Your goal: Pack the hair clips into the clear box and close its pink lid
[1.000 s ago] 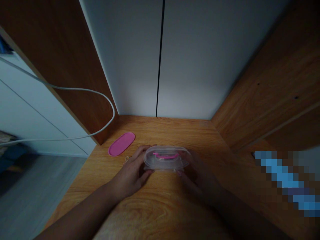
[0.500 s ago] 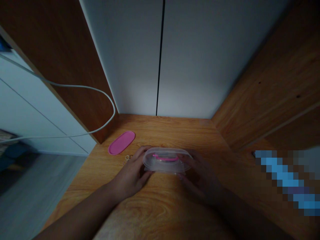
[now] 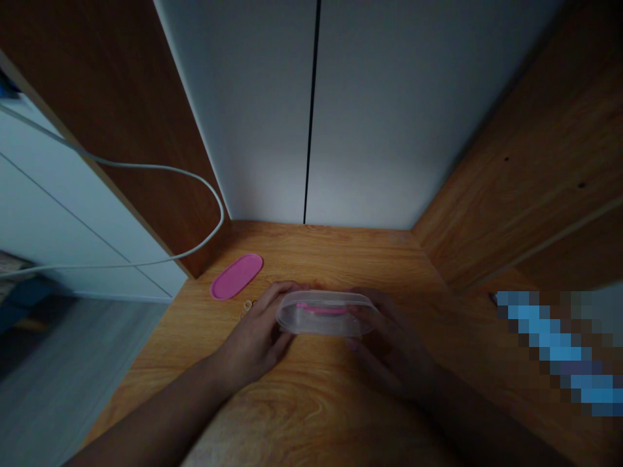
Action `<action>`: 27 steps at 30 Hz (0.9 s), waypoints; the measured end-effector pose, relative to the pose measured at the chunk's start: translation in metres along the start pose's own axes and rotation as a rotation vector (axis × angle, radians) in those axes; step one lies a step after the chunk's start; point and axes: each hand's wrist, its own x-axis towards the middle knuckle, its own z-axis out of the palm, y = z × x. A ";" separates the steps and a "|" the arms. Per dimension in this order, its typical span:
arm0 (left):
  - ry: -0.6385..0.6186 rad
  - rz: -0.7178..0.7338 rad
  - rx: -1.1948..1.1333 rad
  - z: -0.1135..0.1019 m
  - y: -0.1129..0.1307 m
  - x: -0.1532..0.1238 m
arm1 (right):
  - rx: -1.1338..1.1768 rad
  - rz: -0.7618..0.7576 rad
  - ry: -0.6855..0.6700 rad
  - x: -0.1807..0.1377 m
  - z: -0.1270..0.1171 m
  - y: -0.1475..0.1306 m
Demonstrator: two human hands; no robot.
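A clear plastic container [image 3: 321,324] with rounded ends is between my two hands at the middle of the wooden desk. Something thin and pink [image 3: 324,310] shows through its wall. My left hand [image 3: 260,331] grips the container's left end, thumb at the near side and fingers behind. Around the right end my right hand [image 3: 392,340] is closed, in shadow, with its fingers partly seen through the plastic. A pink oval lid [image 3: 237,277] lies flat on the desk at the back left. Several small rings [image 3: 248,305] rest beside my left hand, partly hidden by it.
A white cable [image 3: 214,194] loops in from the left above the desk's edge. White panels [image 3: 263,130] stand behind the desk [image 3: 311,415], with wooden sides [image 3: 487,194] at left and right. A blurred-out blue patch [image 3: 549,337] is at the right.
The container has tilted slightly between my hands, its upper rim now a little lower. Both hands keep their hold almost in place. The lid and rings have not moved.
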 end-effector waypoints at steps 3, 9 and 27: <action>0.000 0.006 0.020 0.000 0.000 -0.001 | -0.004 -0.017 -0.006 0.000 -0.001 -0.001; 0.005 0.003 0.043 0.000 0.002 -0.001 | 0.022 -0.026 0.010 0.001 0.000 -0.002; -0.032 0.061 0.023 -0.002 0.002 -0.001 | 0.017 -0.023 -0.007 0.000 -0.003 -0.001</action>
